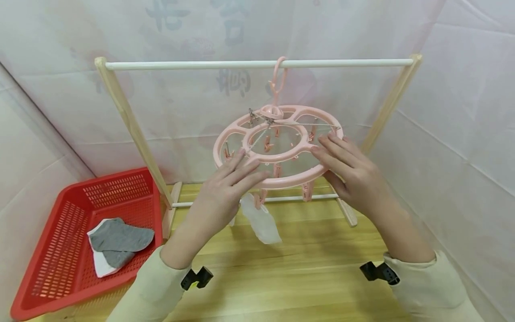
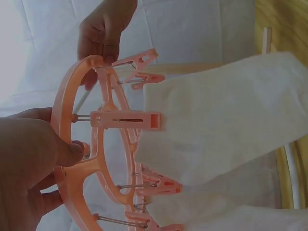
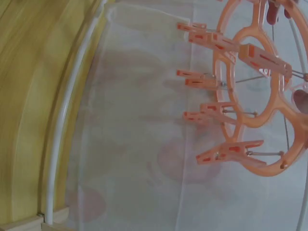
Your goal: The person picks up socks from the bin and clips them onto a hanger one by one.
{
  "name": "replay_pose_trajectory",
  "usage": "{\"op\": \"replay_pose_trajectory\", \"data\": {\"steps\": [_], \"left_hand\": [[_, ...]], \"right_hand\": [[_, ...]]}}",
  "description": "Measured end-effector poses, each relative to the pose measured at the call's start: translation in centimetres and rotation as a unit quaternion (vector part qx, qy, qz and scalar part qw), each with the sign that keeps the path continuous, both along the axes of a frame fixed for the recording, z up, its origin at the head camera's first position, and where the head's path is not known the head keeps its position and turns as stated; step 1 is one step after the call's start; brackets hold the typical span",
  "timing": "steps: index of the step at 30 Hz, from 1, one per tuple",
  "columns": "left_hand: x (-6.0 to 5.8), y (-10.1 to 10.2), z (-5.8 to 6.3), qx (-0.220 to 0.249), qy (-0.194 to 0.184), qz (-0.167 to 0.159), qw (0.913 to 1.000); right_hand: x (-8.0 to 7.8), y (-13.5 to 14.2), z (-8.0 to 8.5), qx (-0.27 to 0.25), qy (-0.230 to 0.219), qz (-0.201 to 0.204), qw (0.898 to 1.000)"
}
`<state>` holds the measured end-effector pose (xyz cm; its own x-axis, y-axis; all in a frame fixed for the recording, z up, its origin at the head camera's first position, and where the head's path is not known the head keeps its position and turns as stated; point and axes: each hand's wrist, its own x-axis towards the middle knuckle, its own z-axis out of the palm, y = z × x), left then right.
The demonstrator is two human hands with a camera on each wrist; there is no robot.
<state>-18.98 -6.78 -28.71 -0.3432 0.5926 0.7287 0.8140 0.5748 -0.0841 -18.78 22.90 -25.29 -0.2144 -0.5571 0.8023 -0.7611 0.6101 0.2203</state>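
Observation:
A round pink clip hanger [image 1: 281, 182] hangs by its hook from a white rod and tilts toward me. My left hand [image 1: 219, 197] grips its near left rim, fingers over the top; the thumb [image 2: 71, 153] shows at the ring in the left wrist view. At the right rim, my right hand [image 1: 354, 174] pinches the ring between fingers and thumb. A white sock [image 1: 261, 219] dangles below the left hand. The left wrist view shows it in a pink clip [image 2: 127, 120], with a second white piece [image 2: 226, 211] beneath. Several bare clips [image 3: 228, 151] hang in the right wrist view.
The white rod [image 1: 193, 65] spans a wooden-legged rack [image 1: 128, 120]. At left, a red basket [image 1: 44, 268] holds grey and white socks [image 1: 120, 236]. Behind the rack hangs a pale printed cloth [image 1: 181, 107]; the table [image 1: 281, 277] is wood-patterned.

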Motion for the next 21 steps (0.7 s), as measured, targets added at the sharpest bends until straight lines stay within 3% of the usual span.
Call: {"op": "replay_pose_trajectory", "data": {"steps": [6,14,21], "left_hand": [[0.4,-0.3,0.3,0.018,0.011,-0.008,0.9998],[2.2,0.4,1.8,0.069,0.050,-0.041,0.9956],[3.0,1.6,2.2,0.065,0.071,-0.029,0.9950]], "right_hand": [[-0.1,-0.4,-0.7,-0.009,-0.005,0.019,1.000],[0.7,-1.9,-1.7,-0.054,-0.006,0.018,0.998],[1.5,-3.4,-2.2,-0.082,0.022,0.013,0.996]]}}
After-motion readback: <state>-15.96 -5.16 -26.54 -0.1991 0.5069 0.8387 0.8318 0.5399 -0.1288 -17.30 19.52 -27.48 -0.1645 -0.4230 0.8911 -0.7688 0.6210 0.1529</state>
